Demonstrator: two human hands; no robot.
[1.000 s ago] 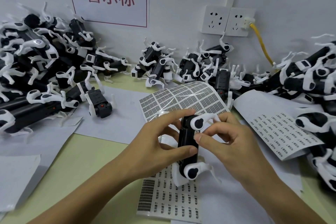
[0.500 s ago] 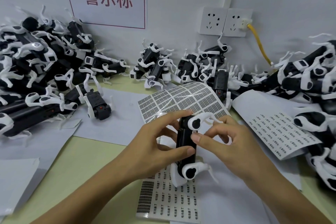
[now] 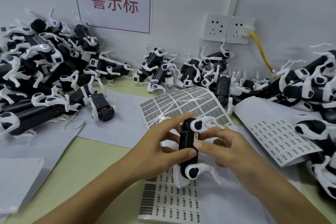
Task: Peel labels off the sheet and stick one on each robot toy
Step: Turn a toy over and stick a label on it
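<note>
**A:** Label (image 3: 196, 136) on side of robot toy (image 3: 187, 151), over label sheet (image 3: 171, 203) near front edge of counter (image 3: 94, 165); left hand (image 3: 160, 149) pinching toy end to end, right hand (image 3: 231, 149) curled, thumb (image 3: 199, 145) pressing beside label.

**B:** Risk: crooked or lifted corner, from sliding thumb or twisting toy.

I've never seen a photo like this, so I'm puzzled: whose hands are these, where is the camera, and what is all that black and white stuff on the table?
The camera sits on a person's head, looking down, so you see their own two hands. The left hand grips a black plastic robot toy with white legs, and the right hand pinches it beside a small white paper label on its body. Under them lies a white sheet of printed labels on the pale green table. The heaps along the wall are more such toys.
</note>
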